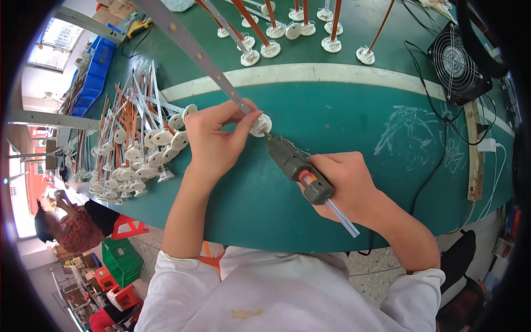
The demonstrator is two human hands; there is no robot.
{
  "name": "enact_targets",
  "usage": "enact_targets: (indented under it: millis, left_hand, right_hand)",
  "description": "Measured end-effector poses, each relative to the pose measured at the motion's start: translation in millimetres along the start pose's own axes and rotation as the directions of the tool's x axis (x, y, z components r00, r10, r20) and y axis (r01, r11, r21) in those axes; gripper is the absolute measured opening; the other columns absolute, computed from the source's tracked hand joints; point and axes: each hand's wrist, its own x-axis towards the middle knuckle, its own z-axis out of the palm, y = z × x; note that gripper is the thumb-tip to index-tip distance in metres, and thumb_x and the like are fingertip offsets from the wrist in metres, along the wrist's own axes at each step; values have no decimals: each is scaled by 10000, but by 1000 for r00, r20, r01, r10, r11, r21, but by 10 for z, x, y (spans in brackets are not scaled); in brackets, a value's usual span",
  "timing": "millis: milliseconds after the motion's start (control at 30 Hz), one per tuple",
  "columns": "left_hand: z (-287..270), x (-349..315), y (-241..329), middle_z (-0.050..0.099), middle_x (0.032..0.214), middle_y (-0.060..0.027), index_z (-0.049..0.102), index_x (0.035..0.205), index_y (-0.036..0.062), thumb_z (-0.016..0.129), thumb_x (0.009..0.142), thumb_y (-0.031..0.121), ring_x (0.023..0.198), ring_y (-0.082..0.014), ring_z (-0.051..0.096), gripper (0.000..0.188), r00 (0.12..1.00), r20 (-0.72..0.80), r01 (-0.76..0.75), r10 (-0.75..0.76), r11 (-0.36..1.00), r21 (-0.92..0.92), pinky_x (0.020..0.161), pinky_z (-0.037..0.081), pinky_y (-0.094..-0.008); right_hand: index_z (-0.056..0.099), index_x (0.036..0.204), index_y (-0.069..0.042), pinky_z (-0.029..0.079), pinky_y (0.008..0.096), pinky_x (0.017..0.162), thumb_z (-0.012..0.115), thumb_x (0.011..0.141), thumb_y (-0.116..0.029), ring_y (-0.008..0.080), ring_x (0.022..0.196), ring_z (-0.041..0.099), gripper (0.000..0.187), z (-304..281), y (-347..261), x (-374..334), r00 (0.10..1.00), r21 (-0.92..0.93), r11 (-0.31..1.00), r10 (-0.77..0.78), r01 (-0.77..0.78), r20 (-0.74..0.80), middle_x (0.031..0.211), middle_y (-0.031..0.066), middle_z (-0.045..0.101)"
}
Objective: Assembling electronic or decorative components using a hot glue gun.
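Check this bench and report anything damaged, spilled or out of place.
White scribble-like streaks mark the green table, right of the glue gun. They look odd against the otherwise mostly plain surface; whether scratches or residue, I can't tell.

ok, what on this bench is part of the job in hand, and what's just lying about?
In the job:
- LED strip, pinched in the left hand
- round white base at its lower end
- glue gun in the right hand
- likely the heaped similar pieces

Apparently just around:
- fan
- yellow-and-black tool
- green crate, on the floor
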Motion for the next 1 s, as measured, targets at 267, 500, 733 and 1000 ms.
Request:
enact_targets:
  millis: [267,500,733,1000]
  left_hand:
    - [4,-164,-42,741,732,-104,728,826,-28,786,802,-9,582,-123,674,66,998,-40,-52,53,998,32,554,514,-243]
    - [45,-257,-95,758,773,-89,673,729,-42,786,796,-38,564,-111,645,131,989,-99,-118,114,992,-40,511,477,-228]
    - [12,-158,-93,729,724,-117,666,726,-54,794,784,-64,612,-129,671,141,998,-25,-57,54,990,-128,526,492,-231]
    - [8,-167,-107,703,686,-109,667,722,-60,794,788,-63,696,-156,728,143,997,-10,-79,78,994,-71,549,513,-242]
  right_hand:
    - [628,806,-38,451,354,498,750,694,-79,292,557,585,171,52,13,-12,1000,-31,999,9,-9,13,680,101,610]
    - [668,918,-17,465,368,513,742,647,-103,297,568,589,294,24,-8,-82,999,-16,999,-35,36,40,707,101,624]
    - [661,926,-16,456,364,510,728,654,-103,298,564,579,294,57,4,-23,999,30,999,13,-14,42,705,104,617]
    - [645,869,-25,438,367,497,731,667,-106,298,545,556,234,60,-42,-22,998,21,999,37,-38,46,675,101,586]
